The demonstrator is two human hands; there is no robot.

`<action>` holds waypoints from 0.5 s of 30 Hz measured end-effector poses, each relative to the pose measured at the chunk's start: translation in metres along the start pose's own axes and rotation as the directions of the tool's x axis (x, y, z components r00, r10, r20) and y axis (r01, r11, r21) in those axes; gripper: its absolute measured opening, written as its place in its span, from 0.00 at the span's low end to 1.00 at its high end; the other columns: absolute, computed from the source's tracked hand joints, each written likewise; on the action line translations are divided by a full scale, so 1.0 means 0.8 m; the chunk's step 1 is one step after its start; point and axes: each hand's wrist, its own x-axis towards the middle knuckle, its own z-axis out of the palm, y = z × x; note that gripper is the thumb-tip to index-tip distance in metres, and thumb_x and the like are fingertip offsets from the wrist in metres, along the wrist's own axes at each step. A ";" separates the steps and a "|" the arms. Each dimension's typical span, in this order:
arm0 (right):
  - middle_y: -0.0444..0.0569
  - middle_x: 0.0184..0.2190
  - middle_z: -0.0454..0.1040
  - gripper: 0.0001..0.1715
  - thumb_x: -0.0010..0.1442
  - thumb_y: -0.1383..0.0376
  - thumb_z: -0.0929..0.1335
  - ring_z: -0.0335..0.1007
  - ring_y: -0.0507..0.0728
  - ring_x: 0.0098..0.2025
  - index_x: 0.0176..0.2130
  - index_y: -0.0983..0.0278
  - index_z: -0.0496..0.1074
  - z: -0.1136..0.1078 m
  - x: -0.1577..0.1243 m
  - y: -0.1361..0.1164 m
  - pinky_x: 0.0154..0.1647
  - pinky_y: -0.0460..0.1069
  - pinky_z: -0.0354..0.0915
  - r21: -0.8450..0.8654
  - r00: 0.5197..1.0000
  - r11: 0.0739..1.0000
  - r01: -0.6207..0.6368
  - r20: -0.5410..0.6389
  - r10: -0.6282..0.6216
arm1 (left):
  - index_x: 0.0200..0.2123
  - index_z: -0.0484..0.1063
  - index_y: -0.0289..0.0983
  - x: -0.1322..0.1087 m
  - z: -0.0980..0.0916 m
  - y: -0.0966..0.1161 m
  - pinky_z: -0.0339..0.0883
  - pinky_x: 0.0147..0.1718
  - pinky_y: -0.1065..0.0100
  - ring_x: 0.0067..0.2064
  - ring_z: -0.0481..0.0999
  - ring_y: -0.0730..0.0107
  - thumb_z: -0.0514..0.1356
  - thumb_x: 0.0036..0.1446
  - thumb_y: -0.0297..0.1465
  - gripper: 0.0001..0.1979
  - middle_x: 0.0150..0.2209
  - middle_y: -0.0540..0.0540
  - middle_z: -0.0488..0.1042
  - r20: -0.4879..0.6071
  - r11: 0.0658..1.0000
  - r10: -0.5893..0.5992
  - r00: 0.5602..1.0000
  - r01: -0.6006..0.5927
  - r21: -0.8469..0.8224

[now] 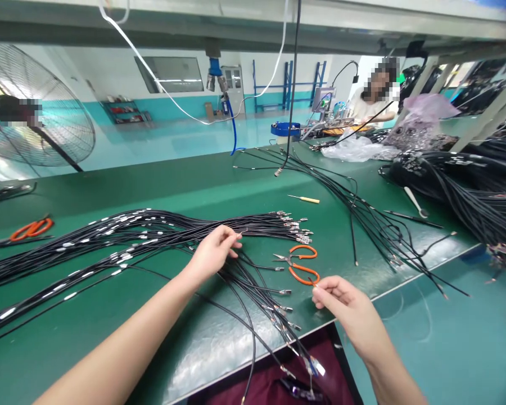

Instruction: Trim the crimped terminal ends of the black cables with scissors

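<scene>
My left hand (216,247) is closed in a pinch over a bundle of black cables (181,220) with white labels. A thin tip shows at its fingertips, too small to name. Below that hand, more black cables (253,304) with metal terminals fan out towards the table's front edge. My right hand (344,301) is also pinched closed, close beside the lower handle of orange-handled scissors (290,260). Something small may be between those fingers, but I cannot make it out. The scissors lie with their blades apart, pointing left.
A yellow-handled pick (308,199) lies on the green table (185,185). Loose black cables (341,194) spread to the right, near a large cable heap (438,174). More orange-handled scissors (31,229) lie left. A black cord (295,84) hangs down. A person (373,104) sits beyond.
</scene>
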 end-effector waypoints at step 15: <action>0.44 0.25 0.73 0.08 0.49 0.58 0.75 0.69 0.53 0.28 0.31 0.57 0.75 0.018 0.009 -0.013 0.32 0.48 0.66 0.131 0.990 0.989 0.068 0.115 -0.083 | 0.31 0.78 0.31 -0.440 0.014 -0.007 0.70 0.37 0.69 0.33 0.77 0.69 0.65 0.47 0.26 0.06 0.31 0.42 0.79 0.030 0.281 -0.867 0.498 0.537 -0.795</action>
